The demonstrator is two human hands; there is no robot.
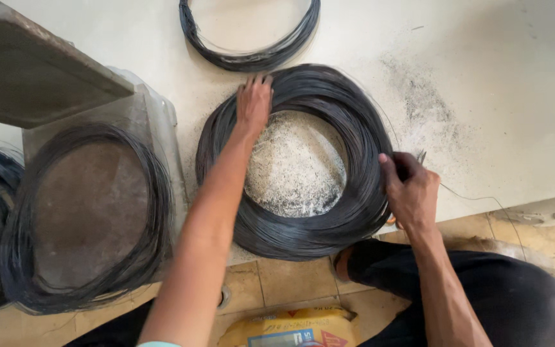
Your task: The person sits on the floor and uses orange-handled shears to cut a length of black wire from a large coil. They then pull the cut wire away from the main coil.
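Yellow bag [293, 329] nearest me. Left hand [253, 103] flat, fingers spread on big black wire coil [297, 228], mid-slab. Right hand [411, 191] curled closed at coil's right rim, maybe pinching loose strand [476, 198].

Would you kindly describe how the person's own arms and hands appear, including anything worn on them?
Both forearms are bare, with no gloves, watch or rings visible. The left hand and right hand are uncovered. A pale, light-coloured sleeve edge shows at the bottom of the left arm; no sleeve is visible on the right arm.
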